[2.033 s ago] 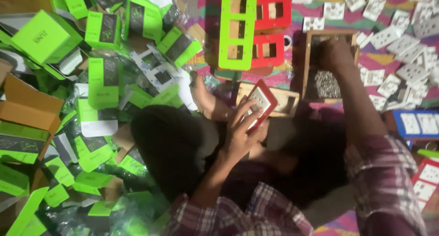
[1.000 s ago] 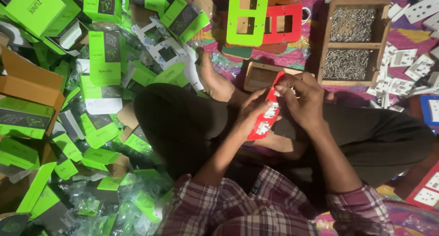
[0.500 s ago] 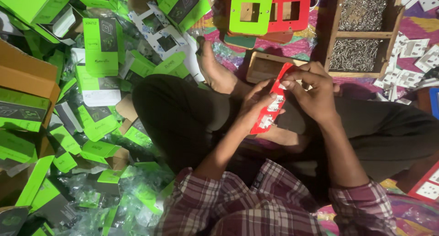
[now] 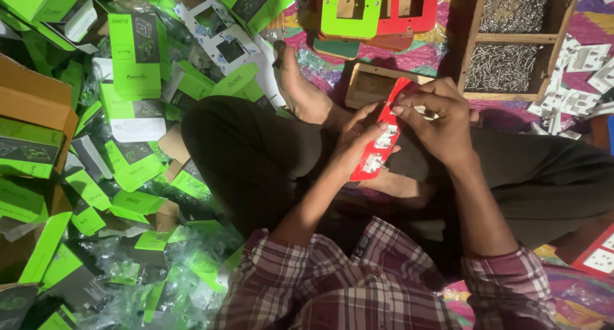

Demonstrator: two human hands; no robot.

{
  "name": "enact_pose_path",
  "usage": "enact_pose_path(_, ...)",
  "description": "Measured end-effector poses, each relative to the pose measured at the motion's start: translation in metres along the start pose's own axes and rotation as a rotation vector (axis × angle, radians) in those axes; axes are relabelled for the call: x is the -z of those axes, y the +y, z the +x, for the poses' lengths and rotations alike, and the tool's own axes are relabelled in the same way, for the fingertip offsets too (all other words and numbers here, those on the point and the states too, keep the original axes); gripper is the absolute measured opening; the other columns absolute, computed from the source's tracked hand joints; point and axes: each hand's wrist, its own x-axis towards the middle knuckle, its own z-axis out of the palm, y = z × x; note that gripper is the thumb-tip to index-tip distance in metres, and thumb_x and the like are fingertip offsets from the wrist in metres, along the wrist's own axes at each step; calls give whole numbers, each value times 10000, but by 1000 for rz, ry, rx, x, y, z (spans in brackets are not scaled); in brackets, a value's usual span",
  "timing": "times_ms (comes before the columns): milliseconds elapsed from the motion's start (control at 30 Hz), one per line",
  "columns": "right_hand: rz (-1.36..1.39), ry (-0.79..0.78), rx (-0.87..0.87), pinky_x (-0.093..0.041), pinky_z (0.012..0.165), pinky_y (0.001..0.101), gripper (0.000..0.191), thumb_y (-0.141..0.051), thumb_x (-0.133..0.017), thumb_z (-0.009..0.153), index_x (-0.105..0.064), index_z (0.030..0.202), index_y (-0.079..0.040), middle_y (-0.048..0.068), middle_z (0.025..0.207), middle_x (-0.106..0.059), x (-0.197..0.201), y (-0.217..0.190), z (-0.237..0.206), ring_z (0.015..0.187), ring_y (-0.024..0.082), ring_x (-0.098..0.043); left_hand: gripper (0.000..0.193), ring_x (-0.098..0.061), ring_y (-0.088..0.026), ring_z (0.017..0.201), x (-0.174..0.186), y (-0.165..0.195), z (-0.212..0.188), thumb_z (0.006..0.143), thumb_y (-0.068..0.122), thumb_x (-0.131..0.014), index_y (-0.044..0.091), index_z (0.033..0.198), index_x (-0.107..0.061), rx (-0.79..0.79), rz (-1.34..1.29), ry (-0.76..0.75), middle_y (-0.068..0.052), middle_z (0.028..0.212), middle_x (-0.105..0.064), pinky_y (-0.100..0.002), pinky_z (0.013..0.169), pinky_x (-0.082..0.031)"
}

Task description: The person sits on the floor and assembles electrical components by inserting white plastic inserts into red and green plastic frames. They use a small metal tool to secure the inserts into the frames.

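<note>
Red plate: a red switch plate (image 4: pixel 382 140) with white inserts, held tilted over the person's crossed legs, just right of centre in the head view.
Left hand: the left hand (image 4: pixel 354 142) is curled around the plate from its 9 o'clock side, fingers closed behind it, thumb on the front edge.
Right hand: the right hand (image 4: pixel 437 120) closes on the plate's upper end, at 1 o'clock of the plate; fingertips (image 4: pixel 401 106) are pinched on the top edge. Whether something small sits between them cannot be told.
Screw tray: a wooden tray (image 4: pixel 474 41) of two compartments filled with small metal screws, at 1 o'clock of the hands, on the floor.
Frames: green frame (image 4: pixel 353 11) and red frame (image 4: pixel 416 9) at 12 o'clock.
Boxes: green cartons (image 4: pixel 134 52) piled at 9 to 10 o'clock.
White inserts: loose white switch parts (image 4: pixel 579 80) at 2 o'clock, beside the tray.
</note>
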Motion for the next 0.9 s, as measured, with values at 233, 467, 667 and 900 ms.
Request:
enact_pose_path(233,10,-56,-46,-433,752,331,215,-83,-876,847,-795,1047,-88,41,947,-656,4,-1,1,879,194,-540,496,-654,-164,1025,-3,5,-3,973,107,-674,86,1448,-533,-14,63,-3,-63,1258,-648,-465,848,-641)
enact_pose_path(467,-77,-35,26,-461,826,361,193,-91,-873,859,-783,1029,-72,77,959,-644,4,-1,-1,949,241,-572,503,-651,-176,1019,-4,4,0,981,110,-686,60,1459,-540,-9,110,24,-88,1221,-638,-468,839,-643)
enact_pose_path(667,-53,-20,10,-491,821,358,212,-85,-869,866,-778,1054,-53,95,989,-660,3,1,-3,955,243,-618,504,-665,-159,1026,-4,6,-1,971,126,-681,62,1448,-531,-2,106,12,-75,1242,-648,-447,845,-641)
enact_pose_path(900,-76,0,15,-502,837,357,196,-72,-875,869,-787,1044,-57,93,974,-654,0,5,-5,967,247,-628,525,-662,-155,974,0,2,2,974,128,-697,68,1467,-526,14,109,21,-90,1153,-662,-450,837,-644)
